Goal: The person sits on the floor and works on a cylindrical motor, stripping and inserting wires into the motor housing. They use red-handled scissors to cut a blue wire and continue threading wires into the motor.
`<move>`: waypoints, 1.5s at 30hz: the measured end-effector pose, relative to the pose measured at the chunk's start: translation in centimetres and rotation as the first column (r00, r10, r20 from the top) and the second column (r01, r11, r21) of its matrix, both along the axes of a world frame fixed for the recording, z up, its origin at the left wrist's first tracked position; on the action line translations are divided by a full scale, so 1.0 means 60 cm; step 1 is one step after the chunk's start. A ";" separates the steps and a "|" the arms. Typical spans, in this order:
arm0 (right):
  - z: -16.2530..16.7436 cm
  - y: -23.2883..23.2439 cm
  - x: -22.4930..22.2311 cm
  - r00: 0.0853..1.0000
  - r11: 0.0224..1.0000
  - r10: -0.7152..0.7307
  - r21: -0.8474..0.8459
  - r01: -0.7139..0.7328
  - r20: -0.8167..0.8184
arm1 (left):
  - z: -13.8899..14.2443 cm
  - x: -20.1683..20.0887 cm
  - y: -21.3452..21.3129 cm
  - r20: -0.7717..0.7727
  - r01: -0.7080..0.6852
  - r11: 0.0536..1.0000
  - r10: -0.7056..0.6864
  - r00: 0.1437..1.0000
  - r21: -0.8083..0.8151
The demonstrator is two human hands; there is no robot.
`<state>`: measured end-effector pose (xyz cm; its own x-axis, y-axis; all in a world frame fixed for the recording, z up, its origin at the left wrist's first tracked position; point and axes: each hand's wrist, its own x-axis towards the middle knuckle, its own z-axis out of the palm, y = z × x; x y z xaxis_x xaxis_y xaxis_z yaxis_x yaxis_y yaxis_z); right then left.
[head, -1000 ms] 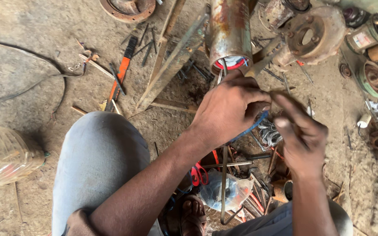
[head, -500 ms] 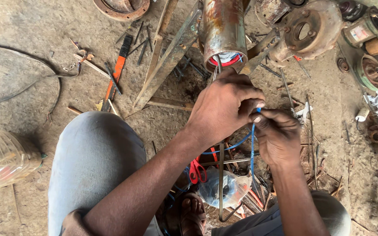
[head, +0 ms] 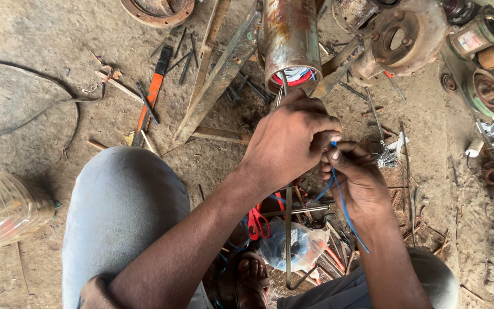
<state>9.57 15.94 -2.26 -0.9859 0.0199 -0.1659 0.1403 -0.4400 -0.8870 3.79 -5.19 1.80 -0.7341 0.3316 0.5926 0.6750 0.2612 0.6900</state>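
Seen from above, a seated person worked over a dirt floor (head: 41, 51) strewn with metal scraps. Both hands met just below the open end of a rusty cylinder (head: 290, 40). The left hand (head: 290, 143) was curled closed, fingertips pinching a blue wire (head: 343, 203). The right hand (head: 357, 174) pinched the same wire, which trailed down past its wrist. Red scissors (head: 257, 220) lay below the hands; a clear plastic bottle (head: 4, 209) lay at far left.
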 end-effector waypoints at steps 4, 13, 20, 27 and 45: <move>0.005 -0.020 0.003 0.987 0.994 -0.106 0.040 0.102 0.120 | -0.002 -0.002 0.000 -0.012 -0.031 0.999 0.031 0.999 -0.013; -0.018 -0.015 0.013 0.996 0.993 0.013 -0.117 -0.002 0.090 | 0.002 -0.005 -0.012 -0.003 -0.082 0.995 0.082 0.997 0.059; -0.016 -0.018 0.017 0.999 0.999 -0.028 -0.021 0.028 -0.034 | 0.001 -0.009 -0.012 0.059 -0.141 0.977 0.133 0.989 0.161; 0.002 -0.041 0.015 0.989 0.978 -0.147 -0.146 0.148 0.022 | -0.009 -0.014 -0.008 0.260 -0.166 0.904 0.064 0.964 0.395; 0.003 -0.023 0.015 0.992 0.963 -0.127 0.237 0.127 -0.015 | -0.019 -0.020 -0.009 0.159 -0.211 0.937 0.171 0.972 0.279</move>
<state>10.45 14.57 -2.08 -0.9727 0.1837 -0.1416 0.0971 -0.2319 -0.9679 2.57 -5.74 0.66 -0.8435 0.0041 0.5372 0.5316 0.1500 0.8336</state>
